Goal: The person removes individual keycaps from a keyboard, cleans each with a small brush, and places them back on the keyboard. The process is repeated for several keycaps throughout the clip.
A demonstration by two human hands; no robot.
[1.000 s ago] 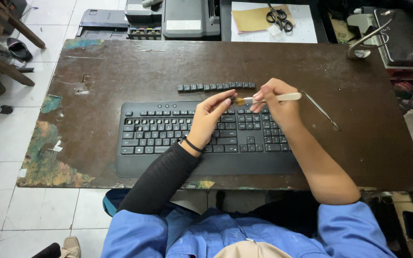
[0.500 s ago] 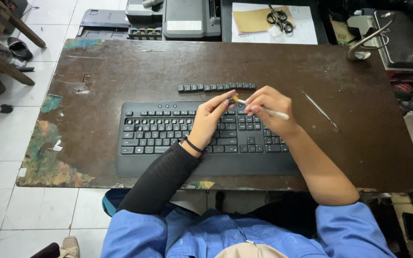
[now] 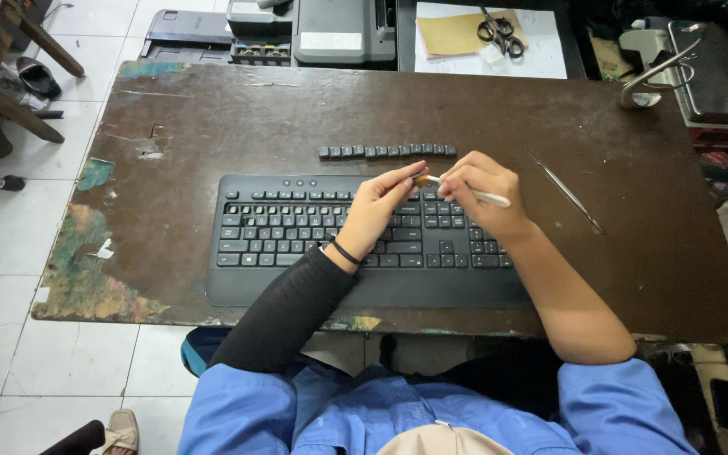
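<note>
Two hands: right hand (image 3: 480,187) grips brush (image 3: 465,190), over keyboard (image 3: 297,232).

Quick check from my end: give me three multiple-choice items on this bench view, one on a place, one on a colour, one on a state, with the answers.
1. Where does the row of loose dark keycaps lie?
A. on the worn brown table beyond the black computer keyboard
B. on the floor tiles
C. in the person's lap

2. What colour is the handle of the small brush?
A. red
B. white
C. green

3. What is the state of the thin metal pick tool?
A. held in the left hand
B. standing upright in a cup
C. lying free on the table

Answers:
1 A: the row sits on the table just past the keyboard.
2 B: a pale white shaft shows in the right hand.
3 C: it lies right of both hands, the left hand well apart from it.
</note>
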